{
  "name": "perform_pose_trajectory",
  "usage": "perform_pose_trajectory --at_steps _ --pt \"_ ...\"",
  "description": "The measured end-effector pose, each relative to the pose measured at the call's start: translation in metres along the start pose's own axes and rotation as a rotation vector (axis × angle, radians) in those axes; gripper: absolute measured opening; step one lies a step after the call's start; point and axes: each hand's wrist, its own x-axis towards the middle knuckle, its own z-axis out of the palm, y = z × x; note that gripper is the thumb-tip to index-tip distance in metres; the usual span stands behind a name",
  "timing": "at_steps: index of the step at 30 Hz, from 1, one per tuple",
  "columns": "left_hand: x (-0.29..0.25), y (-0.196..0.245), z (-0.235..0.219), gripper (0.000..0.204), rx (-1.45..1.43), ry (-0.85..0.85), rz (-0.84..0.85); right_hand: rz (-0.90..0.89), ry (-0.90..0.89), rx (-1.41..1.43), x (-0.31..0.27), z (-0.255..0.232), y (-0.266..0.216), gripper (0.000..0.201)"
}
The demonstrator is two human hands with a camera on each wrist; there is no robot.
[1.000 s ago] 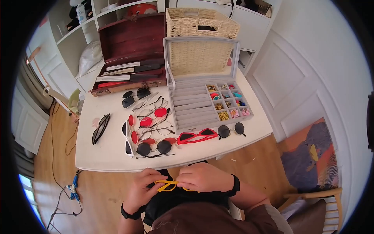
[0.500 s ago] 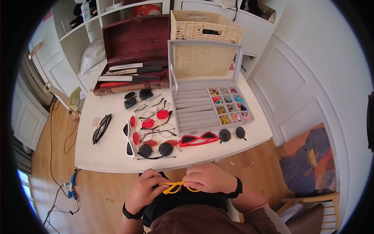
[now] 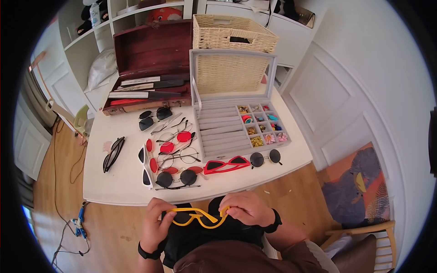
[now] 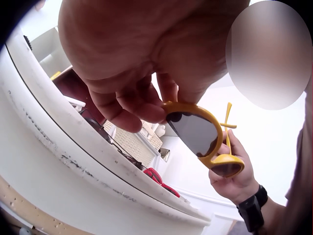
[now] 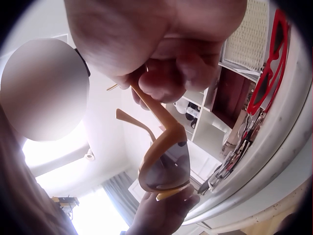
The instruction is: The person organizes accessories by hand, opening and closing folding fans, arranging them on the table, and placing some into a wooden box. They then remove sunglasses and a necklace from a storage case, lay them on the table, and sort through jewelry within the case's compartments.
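Note:
A pair of yellow-framed sunglasses with dark lenses is held between both hands, just off the table's front edge and above the lap. My left hand pinches one outer corner of the frame, thumb and fingertips beside the lens. On the other side my right hand pinches a yellow temple arm, which stands out from the frame in the right wrist view. The second temple shows behind it there. Each wrist wears a black band.
On the white table lie red cat-eye sunglasses, round dark sunglasses, white-framed ones, black ones and several others. Behind them stand an open grey jewellery box, a dark red case and a wicker basket.
My hands have moved apart, the right one pulling a temple outward. The yellow sunglasses, folded narrow before, now show their full front and both lenses. The head view has shifted slightly.

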Motion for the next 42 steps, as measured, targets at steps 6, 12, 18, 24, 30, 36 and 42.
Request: perform_pose_trajectory --at_steps 6,12,18,24,30,36,42 --pt "-0.001 0.000 0.007 0.012 -0.027 0.168 -0.031 0.093 -0.050 0.121 -0.005 0.002 -0.005 0.016" --pt "-0.001 -0.012 0.015 0.005 0.074 0.320 0.053 0.132 -0.039 0.236 -0.006 0.004 -0.005 0.011" --pt "0.001 -0.014 0.016 0.008 -0.138 0.392 -0.007 0.058 -0.030 0.187 -0.008 0.005 0.001 0.015" --pt "-0.002 -0.018 0.018 0.015 -0.124 0.432 0.067 0.038 0.001 0.119 -0.009 0.010 0.010 0.017" --pt "-0.002 -0.020 0.022 0.017 -0.269 0.424 0.082 0.118 -0.015 0.210 -0.012 0.012 0.007 0.016" --pt "-0.008 -0.017 0.022 0.016 -0.332 0.293 0.032 0.274 -0.011 0.400 -0.018 0.010 0.005 0.015" --pt "-0.013 -0.013 0.020 0.021 -0.215 0.195 -0.046 0.258 0.121 0.465 -0.023 0.013 0.009 0.018"
